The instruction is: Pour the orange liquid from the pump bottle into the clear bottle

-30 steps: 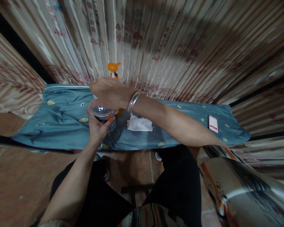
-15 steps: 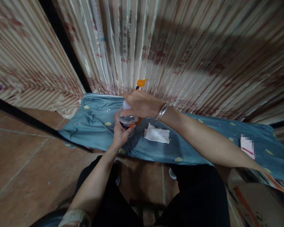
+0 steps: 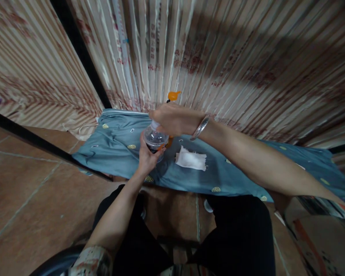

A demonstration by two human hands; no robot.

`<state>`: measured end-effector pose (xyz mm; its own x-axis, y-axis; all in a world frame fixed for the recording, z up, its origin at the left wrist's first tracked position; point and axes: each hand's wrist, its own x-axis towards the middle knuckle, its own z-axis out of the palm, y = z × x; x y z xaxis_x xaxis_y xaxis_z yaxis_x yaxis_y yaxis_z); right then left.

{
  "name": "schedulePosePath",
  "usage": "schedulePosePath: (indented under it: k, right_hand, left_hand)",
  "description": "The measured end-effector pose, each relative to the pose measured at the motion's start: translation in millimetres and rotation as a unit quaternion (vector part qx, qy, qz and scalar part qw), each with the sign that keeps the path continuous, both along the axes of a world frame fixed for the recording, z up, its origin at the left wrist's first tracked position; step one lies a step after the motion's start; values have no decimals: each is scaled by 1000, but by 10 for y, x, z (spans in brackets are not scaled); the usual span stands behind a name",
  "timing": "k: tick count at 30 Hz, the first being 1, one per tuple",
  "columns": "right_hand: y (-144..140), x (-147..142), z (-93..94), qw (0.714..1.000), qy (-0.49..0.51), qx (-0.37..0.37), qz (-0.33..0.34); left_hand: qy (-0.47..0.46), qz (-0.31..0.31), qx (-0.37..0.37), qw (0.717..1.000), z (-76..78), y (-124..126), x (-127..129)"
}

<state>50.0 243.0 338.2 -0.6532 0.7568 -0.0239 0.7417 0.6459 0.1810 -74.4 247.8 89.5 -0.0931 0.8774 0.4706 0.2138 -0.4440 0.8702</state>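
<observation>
My left hand (image 3: pixel 148 156) is wrapped around the side of a clear plastic bottle (image 3: pixel 155 138), which stands on the blue-green cloth. Over the bottle's top, my right hand (image 3: pixel 172 119) is closed, its fingers hiding most of the neck; a whitish bit of the neck or cap shows below them. Just behind my right hand an orange nozzle (image 3: pixel 174 96) pokes up, and some orange shows beside the bottle; what it belongs to is mostly hidden. A folded white cloth (image 3: pixel 191 159) lies to the right of the bottle.
The blue-green patterned cloth (image 3: pixel 120 161) covers a narrow bench or bed. Behind it hangs a striped curtain (image 3: pixel 218 50). Dark poles (image 3: pixel 83 57) stand at the left. My knees are at the front edge, above the tiled floor (image 3: pixel 31 184).
My right hand has turned slightly at the bottle's top, its wrist moving a little up and right. The right forearm now covers the phone-like object at the right. My left hand keeps its hold.
</observation>
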Motion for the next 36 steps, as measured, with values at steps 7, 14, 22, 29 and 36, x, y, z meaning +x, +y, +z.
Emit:
schedulePosePath:
  k: [7, 14, 22, 29, 36]
  right_hand:
    - [-343, 537, -108, 985, 171, -4, -26]
    - [-1215, 1734, -1555, 811, 479, -51, -333]
    - [-1844, 2615, -2602, 634, 539, 15, -554]
    - [-1910, 2764, -2735, 689, 403, 44, -601]
    - [-1970, 2754, -2771, 764, 303, 105, -560]
  left_hand:
    - [14, 9, -14, 1000, -10, 21, -8]
    - [42, 27, -24, 998, 36, 1, -32]
    - [68, 50, -22, 996, 60, 19, -52]
    - [67, 39, -26, 997, 67, 41, -82]
    - [58, 36, -19, 998, 37, 20, -72]
